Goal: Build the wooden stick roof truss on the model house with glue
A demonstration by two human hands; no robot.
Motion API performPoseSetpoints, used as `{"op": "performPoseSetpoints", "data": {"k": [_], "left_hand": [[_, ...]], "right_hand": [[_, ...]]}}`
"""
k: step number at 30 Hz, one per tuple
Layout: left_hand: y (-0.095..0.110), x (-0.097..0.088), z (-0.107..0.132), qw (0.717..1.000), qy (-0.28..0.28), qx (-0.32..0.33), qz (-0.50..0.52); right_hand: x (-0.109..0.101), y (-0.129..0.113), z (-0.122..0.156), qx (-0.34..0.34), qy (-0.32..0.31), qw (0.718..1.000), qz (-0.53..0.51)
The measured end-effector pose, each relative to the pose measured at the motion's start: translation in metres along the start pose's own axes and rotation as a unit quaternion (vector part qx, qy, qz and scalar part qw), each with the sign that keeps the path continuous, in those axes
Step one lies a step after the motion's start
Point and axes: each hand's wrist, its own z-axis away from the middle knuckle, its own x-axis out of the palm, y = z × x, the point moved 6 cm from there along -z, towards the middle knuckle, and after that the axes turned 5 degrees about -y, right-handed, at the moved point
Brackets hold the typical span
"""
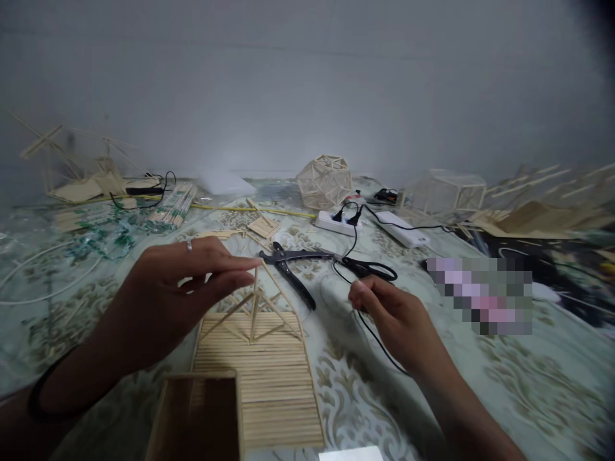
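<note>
A flat panel of thin wooden sticks [269, 374] lies in front of me on the patterned cloth. A small triangular stick frame [254, 307] stands on its far end. My left hand [177, 288], with a ring on one finger, pinches the top of that frame with fingertips pressed together. My right hand [389, 317] is closed around a thin black tool with a black cable [379, 346] running from it, just right of the frame. Black pliers [291, 269] and black-handled scissors [369, 266] lie beyond both hands.
A brown box [196, 416] stands at the near edge. A white power strip [336, 223] with plugs, a stick-built sphere [324, 181], a stick cube [449, 192], bundles of sticks [173, 208] and other stick models [81, 173] line the back by the wall.
</note>
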Motion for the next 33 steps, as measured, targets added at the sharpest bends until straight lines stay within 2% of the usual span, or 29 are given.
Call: {"op": "performPoseSetpoints", "data": {"k": [7, 12, 15, 22, 33], "left_hand": [[-0.004, -0.005, -0.006, 0.999, -0.019, -0.006, -0.031], [-0.01, 0.013, -0.002, 0.996, -0.088, -0.034, -0.009], [-0.011, 0.022, 0.0, 0.994, -0.104, -0.038, 0.007], [-0.012, 0.022, 0.001, 0.996, -0.076, -0.045, 0.026], [-0.014, 0.022, 0.001, 0.995, -0.068, -0.065, 0.026]], "right_hand": [[0.002, 0.004, -0.003, -0.001, -0.003, 1.0, -0.016], [0.002, 0.002, -0.002, 0.001, -0.02, 0.999, 0.031], [0.001, -0.002, -0.001, -0.01, -0.018, 0.998, 0.051], [0.001, -0.005, 0.0, -0.007, -0.017, 0.998, 0.053], [0.004, -0.005, -0.001, -0.014, -0.033, 0.999, 0.027]]}}
